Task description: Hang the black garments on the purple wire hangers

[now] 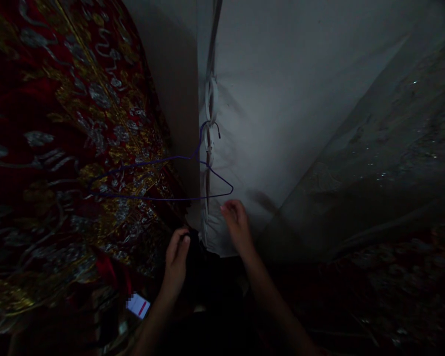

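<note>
A purple wire hanger (170,199) hangs by its hook from a white ring on the wall, with no garment on it. Just below its right end is my right hand (238,225), fingers loosely bent and apart, with nothing visible in them. Lower and to the left, my left hand (176,257) has its fingers curled closed at the edge of a black cloth (196,244), which it appears to grip. The dim light hides much of this cloth below my hands.
A red garment with gold and silver embroidery (96,99) fills the left side. Pale sparkling fabric (374,163) hangs on the right. A lit phone (138,305) lies at lower left. White rings (212,99) line the pale wall (267,99).
</note>
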The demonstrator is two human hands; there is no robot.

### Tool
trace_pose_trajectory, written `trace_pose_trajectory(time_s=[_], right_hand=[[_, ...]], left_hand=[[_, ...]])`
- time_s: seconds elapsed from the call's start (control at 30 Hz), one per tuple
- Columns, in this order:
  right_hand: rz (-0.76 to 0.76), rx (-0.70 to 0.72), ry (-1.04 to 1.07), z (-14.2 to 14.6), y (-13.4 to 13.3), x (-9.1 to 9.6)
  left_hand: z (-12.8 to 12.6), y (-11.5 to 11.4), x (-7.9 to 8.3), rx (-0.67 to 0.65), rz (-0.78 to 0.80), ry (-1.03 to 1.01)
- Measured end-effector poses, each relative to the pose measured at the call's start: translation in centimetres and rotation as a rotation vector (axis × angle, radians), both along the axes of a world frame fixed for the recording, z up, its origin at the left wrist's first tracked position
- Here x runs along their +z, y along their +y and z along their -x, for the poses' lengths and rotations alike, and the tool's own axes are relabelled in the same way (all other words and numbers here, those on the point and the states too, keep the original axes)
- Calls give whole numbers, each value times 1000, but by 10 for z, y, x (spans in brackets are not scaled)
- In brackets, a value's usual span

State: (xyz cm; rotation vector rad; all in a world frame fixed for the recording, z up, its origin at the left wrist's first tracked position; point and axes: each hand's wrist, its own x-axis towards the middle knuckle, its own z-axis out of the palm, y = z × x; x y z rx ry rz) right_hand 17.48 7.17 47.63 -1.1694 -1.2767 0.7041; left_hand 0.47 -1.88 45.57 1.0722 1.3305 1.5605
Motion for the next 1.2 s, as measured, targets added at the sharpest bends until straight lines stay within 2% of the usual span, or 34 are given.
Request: trace_pose_trajectory(time_s=[0.07, 0.1, 0.13, 0.23, 0.27, 0.3, 0.33, 0.43, 0.47, 0.5, 0.57, 0.63, 0.67, 0.7, 0.73, 0.8, 0.87, 0.93, 1.0, 1.1, 1.13, 1.2], right_hand=[[-152, -242, -16, -10, 31, 13], [-203, -304, -51, -17, 46, 19], [-225, -279, -81, -24, 61, 23], [-106, 61, -157, -42, 93, 28], [-78, 114, -164, -46, 97, 28], [-73, 102, -154, -48, 97, 28], [-89, 29, -123, -48, 93, 27], [-167, -284, 58, -37, 59, 23], [-174, -333, 115, -29, 42, 21], [-150, -299, 142, -20, 24, 18], [4, 57, 98, 1, -12, 12], [280, 514, 74, 24, -39, 5], [393, 651, 109, 34, -49, 2], [481, 737, 167, 42, -55, -1], [538, 764, 246, 47, -58, -2], [595, 746, 394, 52, -58, -1], [685, 794, 442, 48, -55, 5], [781, 936, 338, 39, -51, 16], [781, 1127, 115, 28, -48, 31], [583, 1348, -242, 13, -45, 60], [494, 1367, -335, 8, -44, 71], [301, 1266, -469, -2, -40, 88]], left_hand=[[11, -2, 1, 45, 19, -154], [15, -4, 1, 48, 31, -222], [18, -6, 0, 48, 44, -272], [25, -14, -3, 54, 80, -331], [27, -17, -5, 63, 91, -333], [30, -20, -6, 78, 100, -328], [33, -22, -8, 95, 106, -315], [43, -24, -4, 135, 87, -199], [46, -23, 0, 132, 59, -133], [47, -22, 5, 119, 21, -56], [43, -20, 19, 58, -79, 104], [33, -19, 33, -51, -170, 242], [28, -19, 39, -124, -197, 302], [22, -19, 43, -211, -215, 360], [18, -19, 46, -308, -229, 415], [18, -19, 48, -439, -261, 495], [26, -15, 47, -398, -296, 492], [40, -11, 43, -304, -297, 388], [50, -7, 38, -379, -217, 268], [53, -6, 25, -650, 5, 227], [52, -6, 20, -701, 75, 238], [52, -5, 13, -623, 145, 199]])
